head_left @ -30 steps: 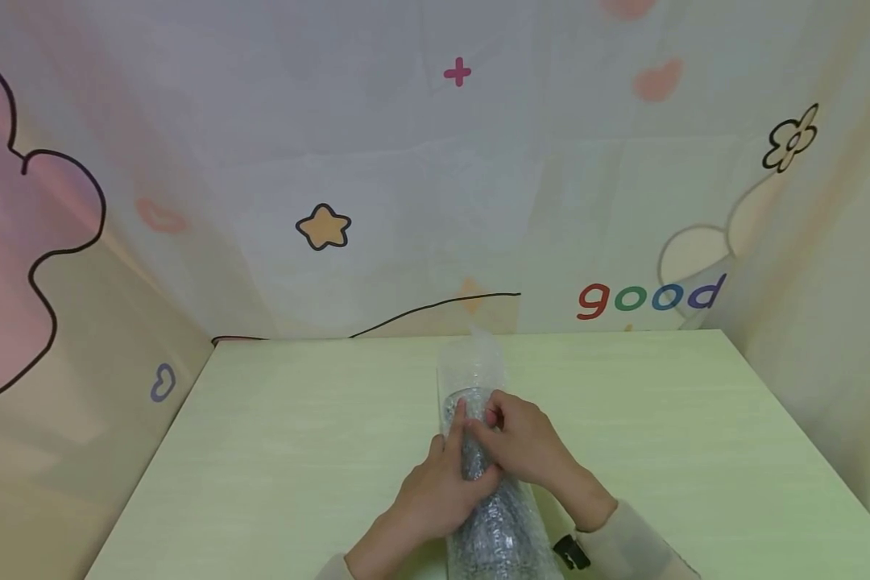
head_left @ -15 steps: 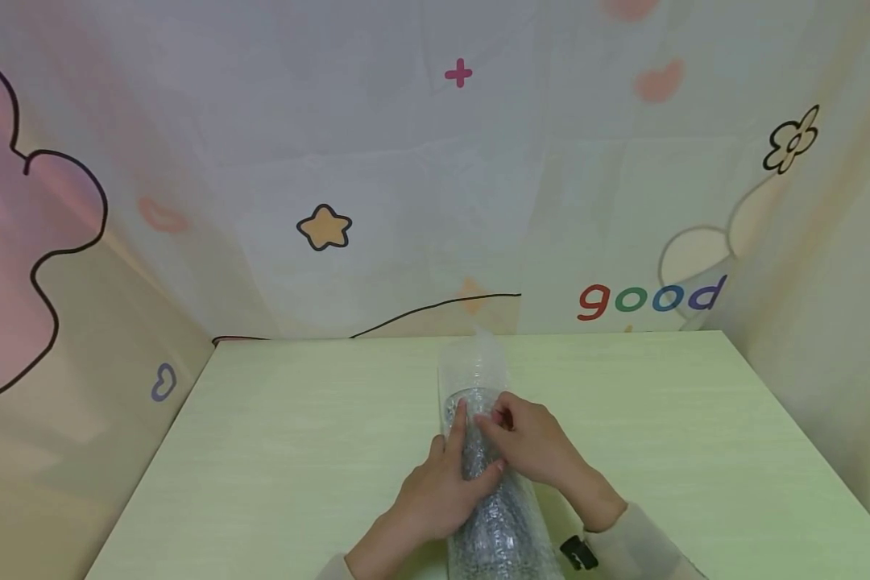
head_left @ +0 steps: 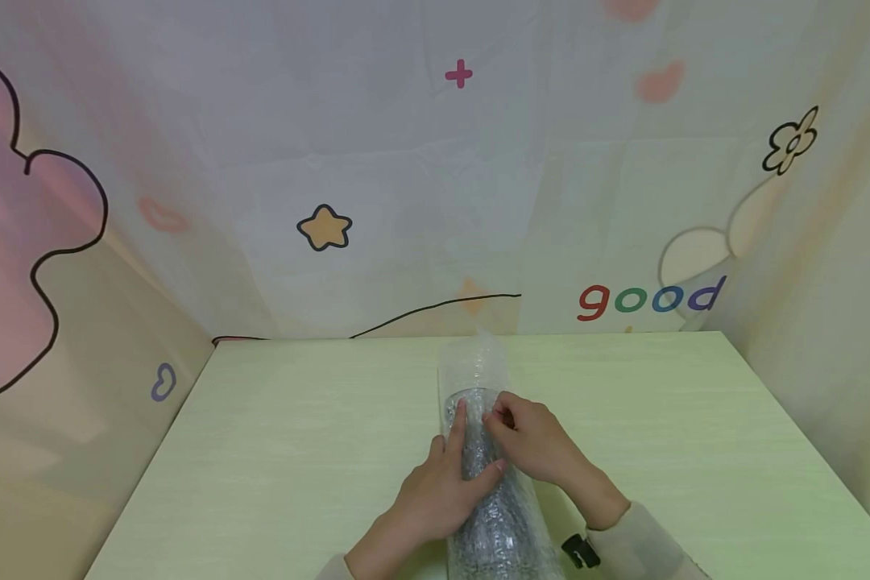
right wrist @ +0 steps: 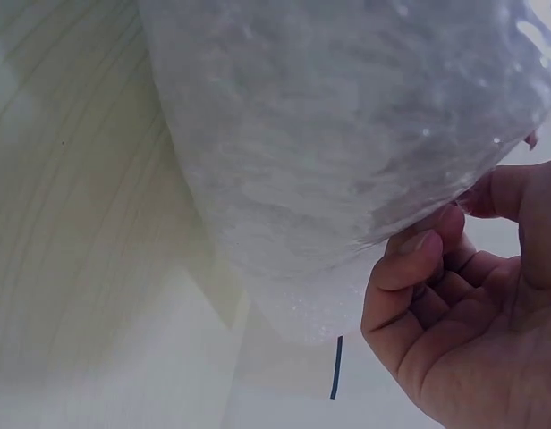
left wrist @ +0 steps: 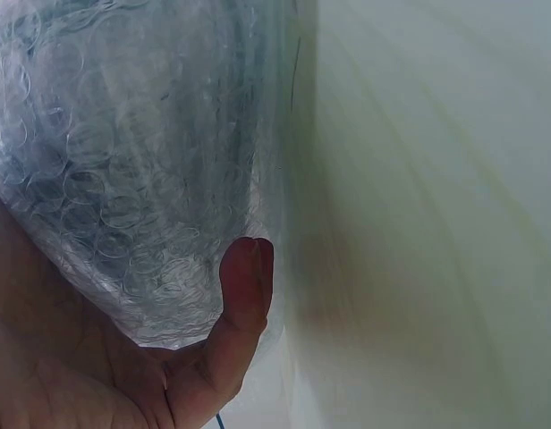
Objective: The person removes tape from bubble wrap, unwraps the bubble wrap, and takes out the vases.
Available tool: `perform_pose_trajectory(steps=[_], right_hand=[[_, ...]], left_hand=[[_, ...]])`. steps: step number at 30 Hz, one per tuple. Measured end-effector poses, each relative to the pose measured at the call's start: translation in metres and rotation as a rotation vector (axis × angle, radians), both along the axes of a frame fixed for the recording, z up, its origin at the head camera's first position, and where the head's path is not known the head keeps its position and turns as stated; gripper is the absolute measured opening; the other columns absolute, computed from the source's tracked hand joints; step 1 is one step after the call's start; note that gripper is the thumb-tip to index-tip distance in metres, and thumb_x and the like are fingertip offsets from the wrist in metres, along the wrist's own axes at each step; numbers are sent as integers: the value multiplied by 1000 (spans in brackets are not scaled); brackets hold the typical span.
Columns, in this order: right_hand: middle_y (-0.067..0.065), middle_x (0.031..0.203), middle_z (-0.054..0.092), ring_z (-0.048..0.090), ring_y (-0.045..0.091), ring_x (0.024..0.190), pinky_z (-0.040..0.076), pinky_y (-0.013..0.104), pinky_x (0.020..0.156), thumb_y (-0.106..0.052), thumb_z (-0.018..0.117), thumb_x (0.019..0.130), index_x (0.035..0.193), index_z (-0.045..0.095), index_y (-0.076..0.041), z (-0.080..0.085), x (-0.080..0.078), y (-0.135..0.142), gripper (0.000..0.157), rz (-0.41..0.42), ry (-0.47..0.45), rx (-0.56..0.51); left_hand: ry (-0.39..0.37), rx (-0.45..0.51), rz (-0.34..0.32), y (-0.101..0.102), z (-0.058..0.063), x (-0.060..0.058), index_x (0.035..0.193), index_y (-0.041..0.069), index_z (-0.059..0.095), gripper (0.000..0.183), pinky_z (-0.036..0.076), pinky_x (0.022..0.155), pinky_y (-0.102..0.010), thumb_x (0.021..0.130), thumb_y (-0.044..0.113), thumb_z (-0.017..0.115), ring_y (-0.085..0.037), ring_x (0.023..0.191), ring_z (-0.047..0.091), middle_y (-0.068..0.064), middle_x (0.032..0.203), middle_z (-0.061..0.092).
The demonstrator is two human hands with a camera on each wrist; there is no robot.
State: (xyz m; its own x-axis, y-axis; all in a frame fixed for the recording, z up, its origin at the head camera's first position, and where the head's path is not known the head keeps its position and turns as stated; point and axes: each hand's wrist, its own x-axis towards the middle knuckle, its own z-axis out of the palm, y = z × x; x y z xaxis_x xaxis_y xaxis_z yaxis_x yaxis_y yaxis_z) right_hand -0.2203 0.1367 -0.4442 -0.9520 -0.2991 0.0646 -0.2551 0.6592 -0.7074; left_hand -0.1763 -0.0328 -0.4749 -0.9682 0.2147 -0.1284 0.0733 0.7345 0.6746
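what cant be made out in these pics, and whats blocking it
- Head view: what the bubble wrap encloses; its bubbly layers blur the contents.
- Head view: the near end of the wrapped bundle, cut off by the bottom edge.
- Head view: the exact bit of wrap that the right hand pinches; the hand itself covers it.
- Left wrist view: the rest of the left hand, cut off by the frame's edges.
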Motion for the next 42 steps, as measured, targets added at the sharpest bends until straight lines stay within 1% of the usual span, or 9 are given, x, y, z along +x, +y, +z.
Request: perform_pose_trajectory(steps=[11,19,23,26,30,32,36,39,42], right_hand=[[-3,66,51,46,11,55,39,24,51,-24,50,100,80,54,-19,3,-1,7,21,17,21,-9],[-3,68,53,47,11,56,40,24,52,-25,52,100,83,57,-19,7,0,11,19,34,11,-43],[-3,67,51,46,11,55,39,24,51,-24,53,100,82,57,-19,9,-1,14,19,33,10,-51],[-2,66,50,45,12,55,39,25,51,-25,53,100,81,57,-18,10,-1,16,20,29,3,-57],[-1,67,50,45,12,54,39,25,51,-28,53,100,84,58,-15,11,-1,21,22,30,-5,-67],[0,67,49,44,12,54,39,25,50,-30,53,100,85,58,-13,12,0,23,24,32,-10,-75],[0,68,50,46,13,54,40,25,50,-31,52,100,85,58,-11,14,2,26,26,32,-21,-91],[1,68,50,47,13,55,41,26,51,-32,52,100,84,57,-13,14,3,28,25,29,-35,-97],[2,68,50,48,14,55,41,27,51,-33,53,100,84,56,-15,14,4,30,25,20,-51,-104]], left_hand=[[8,-10,-2,-1,0,1,150,45,-11,94,37,52,-34,79,87,34,-22,60,49,-15,132,49],[-25,-20,-18,-4,-1,-1,149,47,-14,96,38,51,-34,78,88,35,-22,59,51,-15,139,45],[-22,-43,-20,-7,-1,-2,149,46,-14,97,41,55,-35,77,89,33,-21,65,53,-12,142,44],[-21,-54,-25,-9,1,-2,150,45,-13,98,42,56,-34,77,88,35,-20,66,54,-12,138,46],[-7,-68,-47,-13,5,-3,153,39,-11,100,42,57,-35,79,86,38,-20,64,53,-14,132,49],[1,-76,-57,-15,7,-4,153,38,-10,100,46,61,-38,80,85,39,-21,70,57,-16,135,48],[-12,-78,-67,-17,7,-5,153,38,-11,100,50,78,-47,80,84,39,-31,97,63,-21,150,36],[-29,-65,-68,-17,5,-6,152,40,-12,99,49,86,-53,80,84,40,-39,113,59,-24,154,29],[-38,-46,-76,-17,5,-6,152,39,-12,99,47,91,-55,81,82,41,-42,121,54,-24,155,27]])
